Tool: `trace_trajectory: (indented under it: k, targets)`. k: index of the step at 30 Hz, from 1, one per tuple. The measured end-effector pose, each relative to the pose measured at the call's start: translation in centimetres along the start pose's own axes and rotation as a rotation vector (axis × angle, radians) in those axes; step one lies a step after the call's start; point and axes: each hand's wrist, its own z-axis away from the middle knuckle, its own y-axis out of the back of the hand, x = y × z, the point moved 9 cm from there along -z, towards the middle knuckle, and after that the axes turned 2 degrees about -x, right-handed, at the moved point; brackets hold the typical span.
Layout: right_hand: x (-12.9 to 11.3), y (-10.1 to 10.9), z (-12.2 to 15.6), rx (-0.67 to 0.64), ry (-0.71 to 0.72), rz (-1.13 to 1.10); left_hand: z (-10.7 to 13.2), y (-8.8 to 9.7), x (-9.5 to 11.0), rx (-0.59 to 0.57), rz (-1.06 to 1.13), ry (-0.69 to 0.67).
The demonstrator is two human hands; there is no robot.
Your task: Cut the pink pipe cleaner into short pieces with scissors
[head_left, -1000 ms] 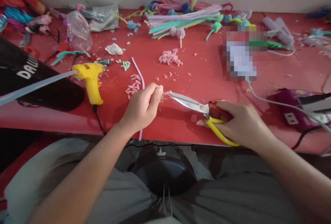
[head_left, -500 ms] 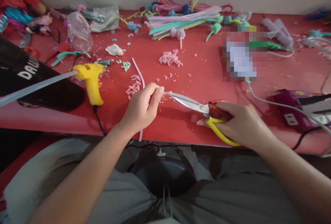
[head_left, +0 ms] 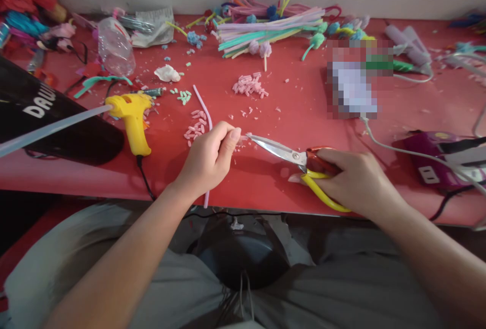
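My left hand point(head_left: 212, 154) pinches a small pink piece of pipe cleaner point(head_left: 243, 137) between thumb and forefinger. My right hand point(head_left: 351, 179) is wrapped round the handles, one red and one yellow, of a pair of scissors point(head_left: 279, 150). The blade tips meet the end of the pink piece, and the blades look nearly closed. Under my left hand runs a lilac pipe cleaner point(head_left: 203, 102), its middle hidden. Short pink cut pieces point(head_left: 196, 125) lie beside that hand, and another pink pile point(head_left: 249, 85) sits farther back. Pink fluff is scattered near the scissor tips.
To the left are a yellow glue gun point(head_left: 134, 121) with a long glue stick and a black cylinder point(head_left: 56, 116). A pipe cleaner bundle point(head_left: 269, 33) lies at the back. A purple power strip point(head_left: 429, 159) with cables is at right, near a blurred-out item point(head_left: 353, 83).
Both hands stay almost in the same place. The scissor blades have drawn slightly closer together at the pink piece.
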Motion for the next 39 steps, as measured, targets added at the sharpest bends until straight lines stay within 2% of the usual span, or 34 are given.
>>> trace_trajectory:
  k: [8, 27, 34, 39]
  targets:
    - [0.68, -0.47, 0.17, -0.054, -0.010, 0.027, 0.06, 0.03, -0.10, 0.002, 0.012, 0.007]
    - [0.00, -0.21, -0.33, -0.018, 0.025, 0.009, 0.07, -0.07, 0.05, -0.004, 0.002, -0.015]
    - [0.70, -0.21, -0.07, -0.003, -0.002, 0.054, 0.02, 0.00, 0.13, -0.001, -0.002, -0.017]
    - [0.74, -0.42, 0.13, -0.011, 0.029, 0.058, 0.01, -0.05, 0.04, 0.007, -0.019, -0.005]
